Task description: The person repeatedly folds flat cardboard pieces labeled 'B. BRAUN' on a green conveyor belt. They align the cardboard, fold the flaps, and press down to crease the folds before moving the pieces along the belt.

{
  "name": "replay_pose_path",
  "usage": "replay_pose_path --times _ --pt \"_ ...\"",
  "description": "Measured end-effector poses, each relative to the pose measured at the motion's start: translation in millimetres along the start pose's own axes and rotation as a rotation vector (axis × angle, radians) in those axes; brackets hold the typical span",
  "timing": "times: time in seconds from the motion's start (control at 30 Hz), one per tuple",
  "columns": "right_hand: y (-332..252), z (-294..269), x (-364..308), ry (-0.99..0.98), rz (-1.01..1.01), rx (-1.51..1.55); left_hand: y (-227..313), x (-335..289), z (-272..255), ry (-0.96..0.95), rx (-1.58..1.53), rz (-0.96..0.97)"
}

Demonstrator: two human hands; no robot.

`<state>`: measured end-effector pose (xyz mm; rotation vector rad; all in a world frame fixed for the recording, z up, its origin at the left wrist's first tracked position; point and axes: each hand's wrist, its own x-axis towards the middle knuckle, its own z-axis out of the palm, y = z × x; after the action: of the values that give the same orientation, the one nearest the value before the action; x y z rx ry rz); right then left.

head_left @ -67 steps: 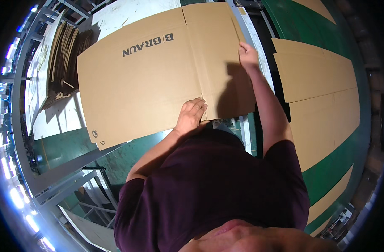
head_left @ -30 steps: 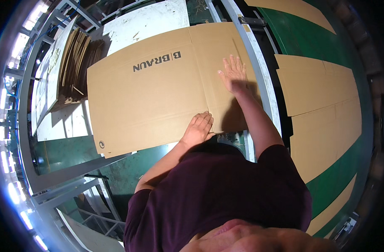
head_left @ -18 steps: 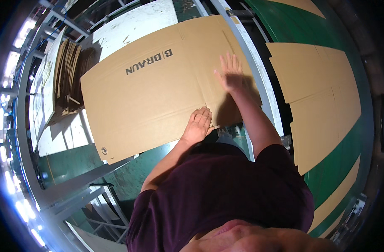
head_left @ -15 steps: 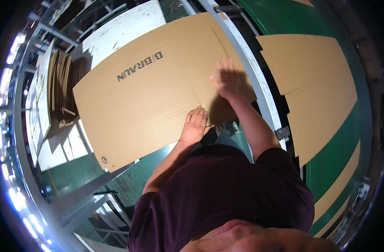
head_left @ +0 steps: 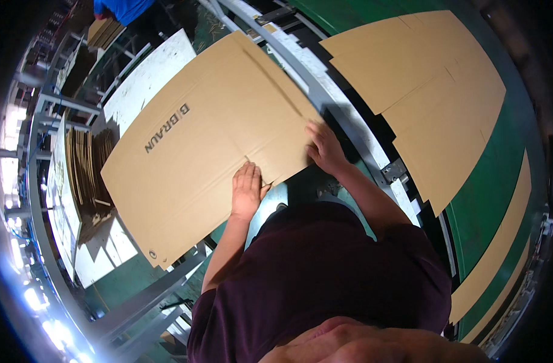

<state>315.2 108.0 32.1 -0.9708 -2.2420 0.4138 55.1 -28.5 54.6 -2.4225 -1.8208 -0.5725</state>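
A large flat brown cardboard sheet (head_left: 210, 139), creased with flaps and printed with dark letters, lies tilted in front of me. My left hand (head_left: 247, 190) rests palm down on its near edge, fingers together. My right hand (head_left: 326, 148) presses on the sheet's near right corner, fingers spread over the edge. Neither hand wraps around anything else.
More flat cardboard sheets (head_left: 433, 91) lie on a green conveyor (head_left: 500, 181) to the right. A grey metal rail (head_left: 343, 115) runs between. A stack of folded cardboard (head_left: 86, 169) stands at the left beside a white board (head_left: 146, 78). A person in blue (head_left: 116, 9) is at the far top.
The cardboard sheet has turned and slid leftward. My right hand moved from the sheet's far right part down to its near right corner. My left hand stayed on the near edge.
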Motion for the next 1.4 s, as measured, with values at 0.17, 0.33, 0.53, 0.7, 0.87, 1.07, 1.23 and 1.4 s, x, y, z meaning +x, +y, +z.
replay_pose_path --times 0.17,0.33,0.53,0.7,0.87,1.07,1.23,1.4 --pt "53.1 -72.8 -83.0 0.089 0.131 -0.02 3.0 1.5 -0.6 -0.026 0.022 0.002" --pt "137.2 -194.0 -262.3 0.174 0.949 -0.723 0.2 -4.6 1.9 -0.092 0.018 0.007" --pt "125.2 -232.9 -443.4 -0.418 1.563 -1.15 -9.8 -8.1 11.6 -0.085 0.089 0.031" --pt "146.7 -246.7 -407.8 0.012 0.923 -0.808 -14.3 -6.8 14.7 -0.085 0.086 0.054" --pt "81.1 -311.0 -283.7 0.296 0.641 -0.634 -18.4 -12.7 20.4 -0.086 0.056 0.046" --pt "-47.7 -390.5 -177.9 1.027 0.155 -0.245 -16.2 -9.3 19.2 -0.073 0.062 0.05" --pt "10.7 -505.7 -177.4 1.553 0.457 -0.525 -14.5 -8.8 15.4 -0.069 0.064 0.046" --pt "192.0 -376.4 -294.1 0.931 1.206 -0.651 -12.6 -5.1 17.3 -0.078 0.044 0.027"
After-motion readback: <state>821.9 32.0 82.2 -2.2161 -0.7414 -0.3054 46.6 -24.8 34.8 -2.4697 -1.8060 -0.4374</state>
